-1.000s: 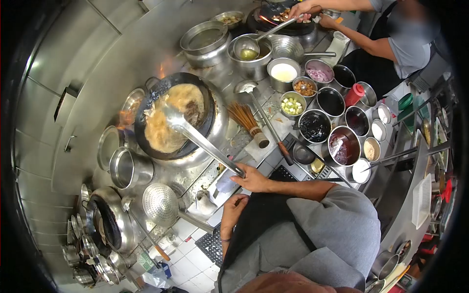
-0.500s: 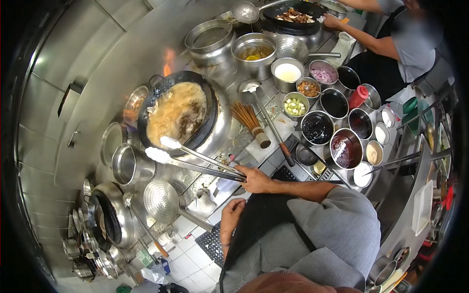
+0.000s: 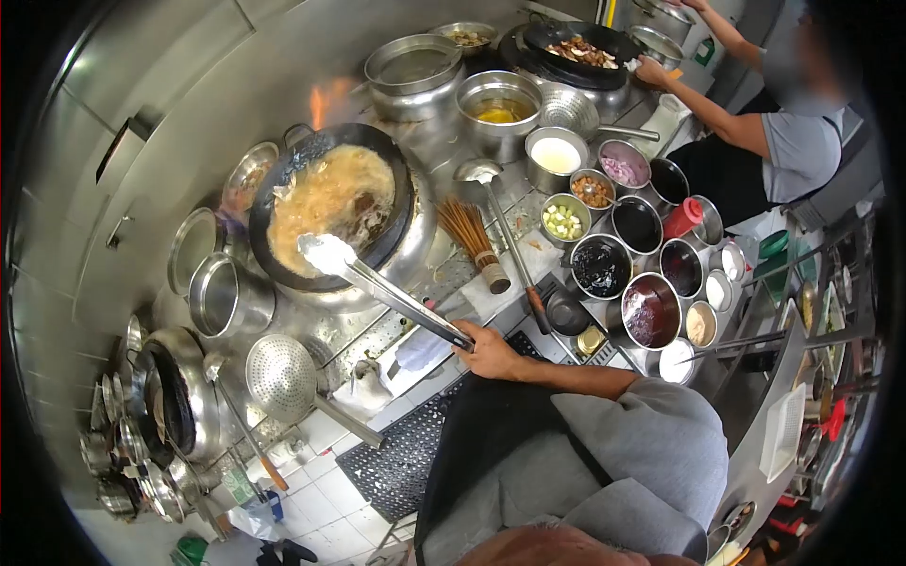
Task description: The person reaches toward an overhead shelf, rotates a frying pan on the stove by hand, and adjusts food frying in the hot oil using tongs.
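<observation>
A steel cooktop (image 3: 434, 146) spreads across the view, and at the upper right a co-worker in a grey shirt and dark apron (image 3: 802, 156) has one hand at the rim of a second wok (image 3: 538, 40) that holds browned pieces of food. Left of centre, a large black wok (image 3: 382, 247) sits on a steel burner ring, partly filled with foaming golden-brown liquid (image 3: 326, 193) in which a dark patch shows toward the right; orange flame rises behind its far rim. Behind the wok and to its right stands a deep steel pot (image 3: 495, 141) with yellow liquid. The long steel tongs (image 3: 401, 304) reach to the near side of the wok, their arms drawn close together and their bright ends over its near edge; whether those ends touch the wok cannot be told. Below the wok lies a perforated skimmer (image 3: 281, 379), and to its right a bamboo brush (image 3: 469, 231) lies just beside a wooden-handled ladle. The right hand (image 3: 493, 355) has its fingers clamped round the rear end of the tongs, above a folded cloth (image 3: 425, 349); the left hand is out of view, so its fingers cannot be told.
</observation>
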`<action>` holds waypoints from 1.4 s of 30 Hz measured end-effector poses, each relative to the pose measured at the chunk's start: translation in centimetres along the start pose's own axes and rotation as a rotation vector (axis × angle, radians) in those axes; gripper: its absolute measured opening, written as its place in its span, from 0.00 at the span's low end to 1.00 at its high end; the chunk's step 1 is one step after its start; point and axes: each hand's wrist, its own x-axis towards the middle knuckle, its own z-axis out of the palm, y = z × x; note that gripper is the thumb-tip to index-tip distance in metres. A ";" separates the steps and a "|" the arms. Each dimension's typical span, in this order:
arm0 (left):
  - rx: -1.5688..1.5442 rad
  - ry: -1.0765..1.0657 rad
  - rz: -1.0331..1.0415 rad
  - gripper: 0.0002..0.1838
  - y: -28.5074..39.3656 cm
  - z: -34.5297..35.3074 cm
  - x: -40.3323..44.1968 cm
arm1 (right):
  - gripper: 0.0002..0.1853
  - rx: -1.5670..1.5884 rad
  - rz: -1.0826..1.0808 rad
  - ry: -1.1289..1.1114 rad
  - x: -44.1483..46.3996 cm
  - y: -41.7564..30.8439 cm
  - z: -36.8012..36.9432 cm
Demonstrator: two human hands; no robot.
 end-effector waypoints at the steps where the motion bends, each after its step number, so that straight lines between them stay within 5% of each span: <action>1: -0.008 -0.025 0.015 0.17 -0.2 0.0 0.1 | 0.24 0.002 -0.013 0.001 -0.1 -0.3 0.0; 12: -0.031 -0.180 0.152 0.17 -1.8 -0.6 0.0 | 0.23 0.003 -0.061 -0.021 -0.1 -1.2 1.3; 25: -0.053 -0.271 0.286 0.17 -2.3 -0.8 0.7 | 0.24 0.130 0.193 0.171 -0.4 1.3 1.2; 28: -0.032 -0.314 0.356 0.17 -2.6 -1.7 0.9 | 0.22 0.284 0.200 0.124 0.5 0.3 -0.1; 29: -0.016 -0.336 0.388 0.17 -2.8 -2.3 1.1 | 0.10 0.358 0.316 0.098 0.6 -0.4 -0.6; 31: 0.012 -0.305 0.440 0.17 -2.2 -4.9 1.6 | 0.10 0.680 0.492 -0.004 0.9 -2.2 -1.3; 34: -0.046 0.081 0.226 0.16 2.7 -9.5 3.7 | 0.17 1.005 0.618 -0.071 1.7 -5.1 -1.0; 36: -0.341 0.402 0.535 0.17 4.6 -7.4 9.9 | 0.18 1.167 0.668 -0.049 2.2 -5.6 -0.2; 38: -0.652 0.286 0.491 0.22 7.1 -5.4 15.6 | 0.18 1.303 0.661 -0.091 2.4 -5.8 0.1; 42: -0.746 0.127 0.416 0.26 10.0 -5.0 18.8 | 0.19 1.429 0.666 -0.119 3.4 -4.1 -0.4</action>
